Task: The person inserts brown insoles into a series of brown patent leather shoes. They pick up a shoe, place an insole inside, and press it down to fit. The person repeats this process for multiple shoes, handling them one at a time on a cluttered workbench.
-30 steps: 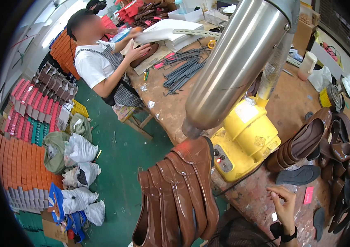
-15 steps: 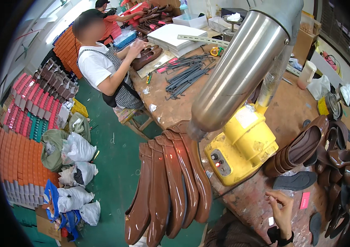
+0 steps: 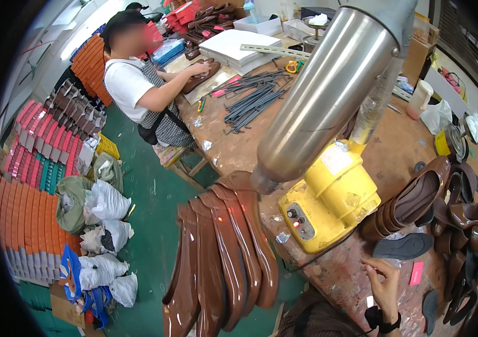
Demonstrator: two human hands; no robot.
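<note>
Several glossy brown shoes [image 3: 222, 255] hang fanned out side by side over the floor, toes down, upper ends just below the metal nozzle [image 3: 301, 118] of a hot-air blower. A reddish glow lies on them. My left hand is almost wholly covered by these shoes, which it holds up; only a pale sliver shows between them at the lower edge. My right hand [image 3: 386, 289], with a black wristband, is over the table's near edge, fingers loosely bent and slightly apart, nothing in them. It is nearest to a dark insole [image 3: 403, 246] and a pink tag [image 3: 416, 273].
The blower's yellow base [image 3: 329, 202] stands on the worn table. Nested brown shoes [image 3: 402, 205] and loose dark soles lie to the right. Metal rods [image 3: 250, 106] lie farther back. A co-worker [image 3: 143, 84] handles a shoe across the table. Bags [image 3: 101, 272] and stacked boxes line the left.
The fanned shoes have swung a little to the left and lower, tilting under the nozzle. My right hand is nearly still. The co-worker's hands have come down onto a shoe.
</note>
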